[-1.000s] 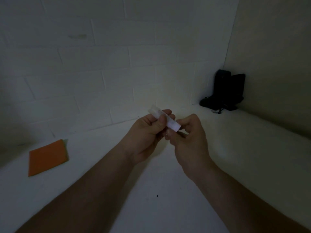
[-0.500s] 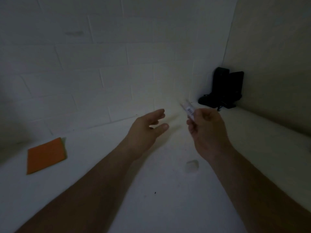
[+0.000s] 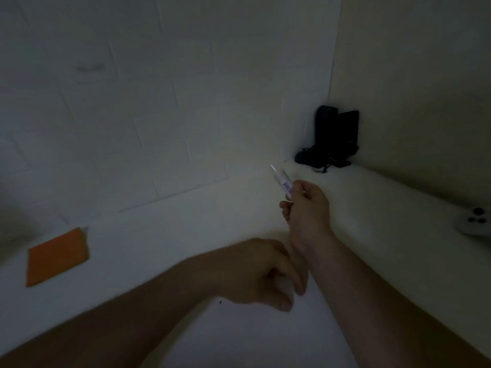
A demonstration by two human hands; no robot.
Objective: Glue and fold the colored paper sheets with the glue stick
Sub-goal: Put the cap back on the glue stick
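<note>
My right hand (image 3: 305, 208) is raised above the white table (image 3: 164, 229) and holds a clear glue stick (image 3: 282, 181) by its lower end, with the tip pointing up and to the left. My left hand (image 3: 260, 272) is low over the table, just in front of my right wrist. Its fingers curl downward, and motion blur hides whether they pinch anything. The small pale cap is not visible. A folded orange paper sheet (image 3: 57, 257) lies flat at the far left of the table, well away from both hands.
A black device (image 3: 332, 139) with a cord stands in the back right corner where the two walls meet. A pale round object with dark buttons (image 3: 473, 221) lies at the right edge. The tiled wall is close behind the table.
My hands came apart and the right hand kept the glue stick. A small pale cap landed on the table. My left hand then dropped down and back over that spot.
</note>
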